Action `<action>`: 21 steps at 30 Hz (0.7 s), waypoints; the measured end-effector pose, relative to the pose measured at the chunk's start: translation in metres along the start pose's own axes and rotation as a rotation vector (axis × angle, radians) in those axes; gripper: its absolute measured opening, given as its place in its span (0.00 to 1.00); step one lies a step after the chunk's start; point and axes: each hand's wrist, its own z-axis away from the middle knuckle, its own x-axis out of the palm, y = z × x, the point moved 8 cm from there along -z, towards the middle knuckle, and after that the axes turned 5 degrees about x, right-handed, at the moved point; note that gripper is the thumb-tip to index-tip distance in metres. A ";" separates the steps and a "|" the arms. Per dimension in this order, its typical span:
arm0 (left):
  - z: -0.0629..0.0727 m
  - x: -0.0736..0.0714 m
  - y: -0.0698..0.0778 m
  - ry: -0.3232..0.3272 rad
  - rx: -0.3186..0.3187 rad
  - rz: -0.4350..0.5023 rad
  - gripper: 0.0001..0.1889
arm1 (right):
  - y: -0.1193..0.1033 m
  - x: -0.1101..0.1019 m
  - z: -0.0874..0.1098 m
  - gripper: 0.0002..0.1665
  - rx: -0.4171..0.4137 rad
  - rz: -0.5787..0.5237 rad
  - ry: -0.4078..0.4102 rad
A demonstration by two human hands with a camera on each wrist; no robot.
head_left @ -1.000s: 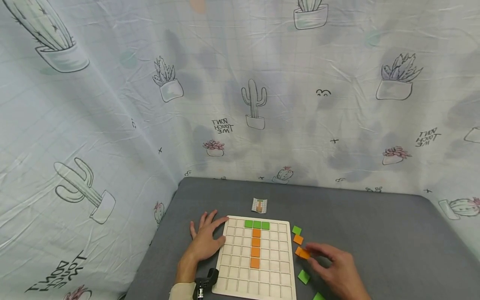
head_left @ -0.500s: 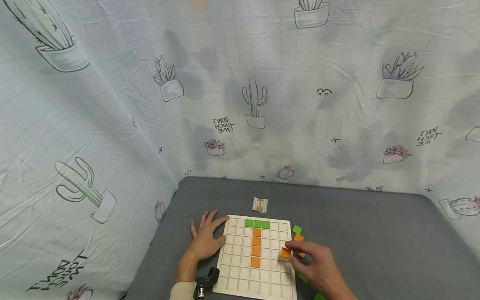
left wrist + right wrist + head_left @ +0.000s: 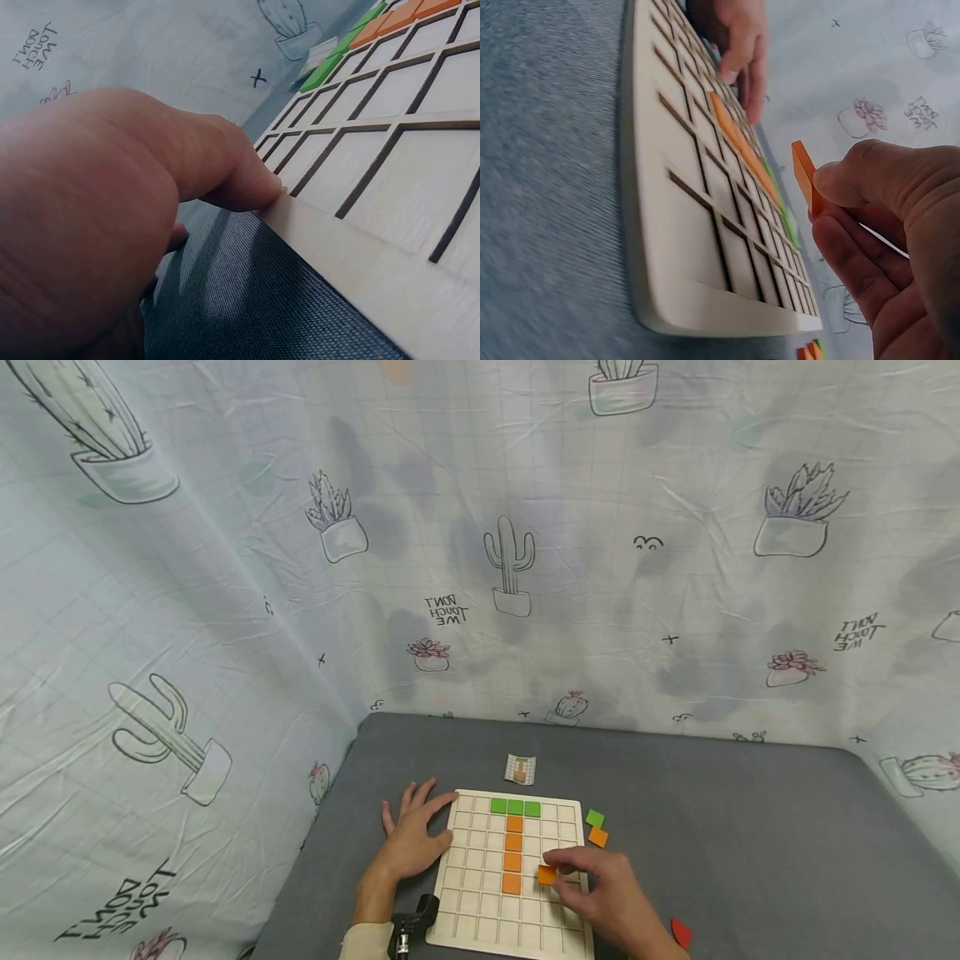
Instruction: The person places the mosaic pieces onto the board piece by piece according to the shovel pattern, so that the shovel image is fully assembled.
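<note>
Between thumb and fingertips my right hand (image 3: pixel 603 893) pinches an orange square tile (image 3: pixel 547 875), over the right half of a pale wooden grid board (image 3: pixel 487 932). In the right wrist view that tile (image 3: pixel 804 178) stands tilted, apart from the board. Three green tiles (image 3: pixel 515 807) sit side by side in the board's top row. Below the middle one runs a column of several orange tiles (image 3: pixel 512 862). My left hand (image 3: pixel 408 847) lies at the board's left side with fingers spread, index fingertip by the top-left corner. Its thumb (image 3: pixel 247 176) touches the board's edge.
A small printed card (image 3: pixel 521 769) lies behind the board on the grey table (image 3: pixel 735 835). Right of the board are a loose green tile (image 3: pixel 595 818), a loose orange tile (image 3: pixel 597 837) and a red piece (image 3: pixel 681 933). A cactus-print curtain (image 3: pixel 585 643) hangs behind.
My right hand has carried the orange tile leftward from the loose tiles to over the board. A red piece has come into view beside the forearm. The left hand has stayed put.
</note>
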 end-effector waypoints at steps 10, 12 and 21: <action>0.000 0.000 0.000 -0.005 -0.002 -0.001 0.32 | -0.004 0.019 -0.001 0.20 -0.126 0.056 0.000; 0.000 0.000 0.001 -0.005 0.000 -0.002 0.32 | -0.004 0.022 -0.002 0.20 -0.122 0.069 -0.021; 0.000 0.000 0.001 -0.004 0.008 0.001 0.32 | -0.003 0.030 -0.006 0.20 -0.058 0.099 -0.122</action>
